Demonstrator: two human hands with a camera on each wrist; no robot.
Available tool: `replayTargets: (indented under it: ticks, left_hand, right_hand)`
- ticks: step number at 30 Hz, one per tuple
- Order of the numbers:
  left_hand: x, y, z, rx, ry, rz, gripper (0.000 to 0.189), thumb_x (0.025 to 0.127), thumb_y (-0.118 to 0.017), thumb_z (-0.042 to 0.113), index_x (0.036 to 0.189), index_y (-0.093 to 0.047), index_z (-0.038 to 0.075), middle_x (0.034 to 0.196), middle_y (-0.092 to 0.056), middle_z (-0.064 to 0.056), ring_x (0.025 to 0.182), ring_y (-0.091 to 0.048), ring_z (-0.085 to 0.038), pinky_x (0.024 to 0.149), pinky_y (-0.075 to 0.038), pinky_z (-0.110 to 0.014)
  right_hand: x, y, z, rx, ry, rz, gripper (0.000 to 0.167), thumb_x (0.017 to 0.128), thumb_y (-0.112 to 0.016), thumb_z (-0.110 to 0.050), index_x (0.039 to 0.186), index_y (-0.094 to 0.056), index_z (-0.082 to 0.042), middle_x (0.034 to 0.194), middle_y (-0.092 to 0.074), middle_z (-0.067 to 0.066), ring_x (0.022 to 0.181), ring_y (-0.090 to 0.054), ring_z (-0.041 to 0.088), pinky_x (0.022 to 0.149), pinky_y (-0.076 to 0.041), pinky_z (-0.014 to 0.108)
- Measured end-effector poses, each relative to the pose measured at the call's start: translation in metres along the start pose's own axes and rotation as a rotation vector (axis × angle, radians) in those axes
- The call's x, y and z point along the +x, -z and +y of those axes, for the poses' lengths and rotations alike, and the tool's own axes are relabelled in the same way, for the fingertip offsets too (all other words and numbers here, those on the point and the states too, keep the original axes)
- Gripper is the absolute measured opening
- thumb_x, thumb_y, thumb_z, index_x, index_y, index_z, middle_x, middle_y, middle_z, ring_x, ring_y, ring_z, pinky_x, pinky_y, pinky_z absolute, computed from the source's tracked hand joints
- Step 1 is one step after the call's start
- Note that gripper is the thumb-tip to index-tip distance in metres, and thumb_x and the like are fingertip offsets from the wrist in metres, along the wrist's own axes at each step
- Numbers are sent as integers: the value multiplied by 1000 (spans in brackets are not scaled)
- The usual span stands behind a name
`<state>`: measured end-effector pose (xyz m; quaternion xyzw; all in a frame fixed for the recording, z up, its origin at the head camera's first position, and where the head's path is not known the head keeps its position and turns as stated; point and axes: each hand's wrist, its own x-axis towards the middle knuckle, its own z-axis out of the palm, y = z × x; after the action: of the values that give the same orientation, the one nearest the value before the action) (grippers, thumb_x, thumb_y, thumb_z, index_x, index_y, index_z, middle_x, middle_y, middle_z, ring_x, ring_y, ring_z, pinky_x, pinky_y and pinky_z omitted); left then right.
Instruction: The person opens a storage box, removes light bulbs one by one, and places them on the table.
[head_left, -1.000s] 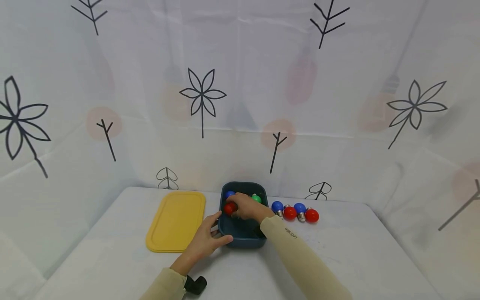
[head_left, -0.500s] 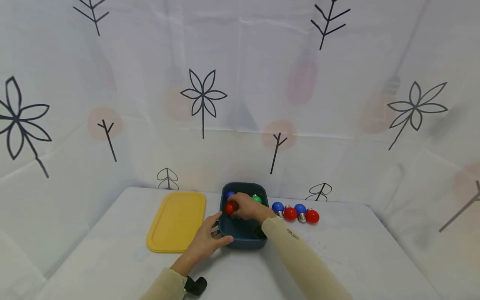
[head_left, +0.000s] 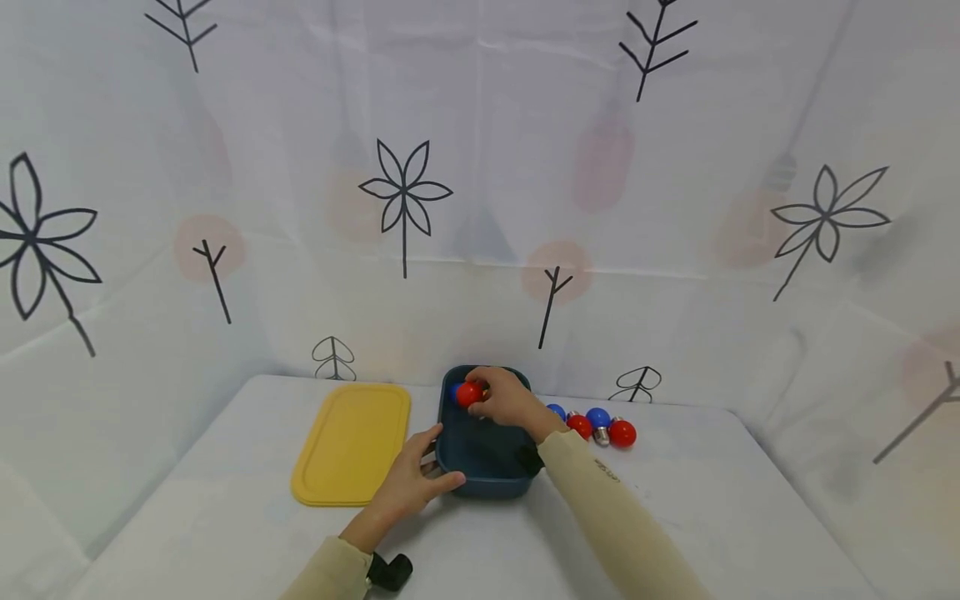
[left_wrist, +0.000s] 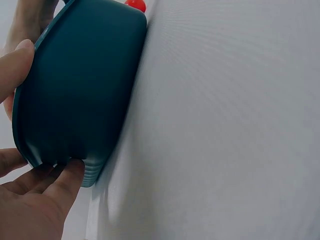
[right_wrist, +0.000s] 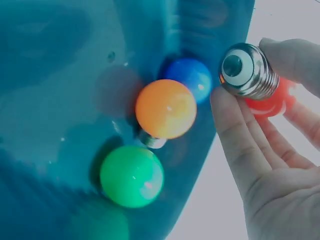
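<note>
My right hand point(head_left: 507, 398) pinches a red light bulb point(head_left: 469, 394) over the far part of a dark teal bin point(head_left: 487, 486). In the right wrist view the bulb's metal screw base point(right_wrist: 252, 72) points at the camera, between thumb and fingertips. Inside the bin lie a blue bulb point(right_wrist: 189, 79), an orange bulb point(right_wrist: 166, 109) and a green bulb point(right_wrist: 132, 176). My left hand point(head_left: 408, 479) holds the bin's near left corner. Its thumb point(left_wrist: 20, 62) touches the rim, and its fingers point(left_wrist: 67, 182) lie against the wall, as the left wrist view shows.
Right of the bin, red bulbs point(head_left: 622, 433) and blue bulbs point(head_left: 598, 417) lie in a row, partly behind my right arm. A yellow lid point(head_left: 352, 446) lies flat on the white table point(head_left: 697, 517) to the left. A patterned white cloth point(head_left: 480, 250) hangs behind.
My right hand has moved up and slightly right with the red bulb, toward the far end of the bin. It now covers the green bulb in the head view. The left hand stays put.
</note>
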<state>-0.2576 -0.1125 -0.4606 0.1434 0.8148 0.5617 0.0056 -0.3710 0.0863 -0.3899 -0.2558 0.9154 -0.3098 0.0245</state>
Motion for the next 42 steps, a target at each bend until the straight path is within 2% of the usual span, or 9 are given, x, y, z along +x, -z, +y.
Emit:
replayTargets:
  ticks: [5,13,24,32,42]
  left_hand:
    - [1,-1,0,-1,10,-1,92,78,-79,35,149,-29,6,148,-31,-18,133,-37,-36,103,-40,-47]
    - [2,-2,-1,10,17,0,90,80,-78,32,149,-28,6,148,-32,-18,133,-37,-37,103,-41,-48]
    - [2,-2,-2,1,15,-2,90,79,-78,33,149,-28,6,149,-31,-19,133,-36,-37,103,-41,-48]
    - [0,-2,-3,-5,-4,-2,91,79,-78,35,149,-28,6,149,-30,-19,134,-35,-36,104,-40,-47]
    - [0,-2,-2,5,1,2,92,78,-78,37,149,-28,6,149,-30,-19,134,-36,-36,103,-41,-47]
  right_hand:
    - [-11,11,-4,60,-48,74,48,83,-75,-16,126,-57,-10,118,-58,8,92,-56,23,82,-55,36]
    - [-32,26,-6,93,-46,159,50,82,-76,-14,128,-56,-9,119,-58,7,87,-56,20,76,-56,32]
    - [-68,43,6,126,-119,251,50,82,-75,-17,128,-54,-12,121,-56,5,89,-56,22,69,-55,30]
    - [-91,44,21,107,-176,311,49,83,-75,-18,127,-54,-12,120,-56,8,91,-56,24,64,-55,31]
    - [-114,37,40,96,-268,372,53,81,-76,-18,128,-54,-9,121,-56,11,95,-56,26,70,-56,34]
